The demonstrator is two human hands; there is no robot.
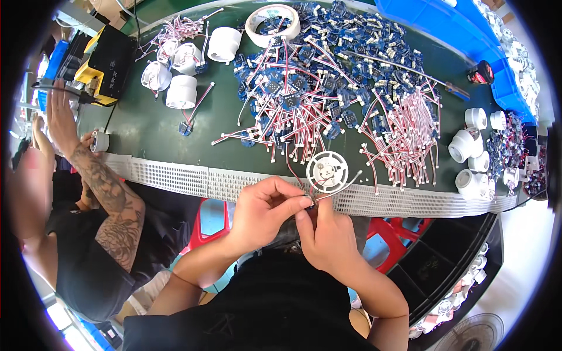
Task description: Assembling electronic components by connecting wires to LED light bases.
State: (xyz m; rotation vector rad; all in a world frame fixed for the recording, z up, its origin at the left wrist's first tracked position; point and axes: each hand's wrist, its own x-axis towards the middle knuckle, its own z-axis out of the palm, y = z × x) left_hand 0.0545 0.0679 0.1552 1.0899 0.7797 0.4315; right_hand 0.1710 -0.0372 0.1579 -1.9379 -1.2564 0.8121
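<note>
At the table's near edge my left hand (263,212) and my right hand (328,237) meet, thumbs and forefingers closed in a pinch. Between the fingertips is a small dark part (311,202) with thin wires, mostly hidden by the fingers. Just beyond them lies a round white plastic housing (329,172) with spokes and a small part in its middle; wires run from it toward my fingers. A heap of red-and-white connector cables (307,126) spreads past the housing, some joined to small blue circuit boards (374,55).
A second cable pile (407,137) lies to the right. A tape roll (293,30), a soldering iron (456,90) and white cylindrical housings (182,92) are on the green table. A white slotted strip (175,175) edges it. A co-worker's tattooed arm (105,181) reaches in at left. Blue bins (509,88) stand right.
</note>
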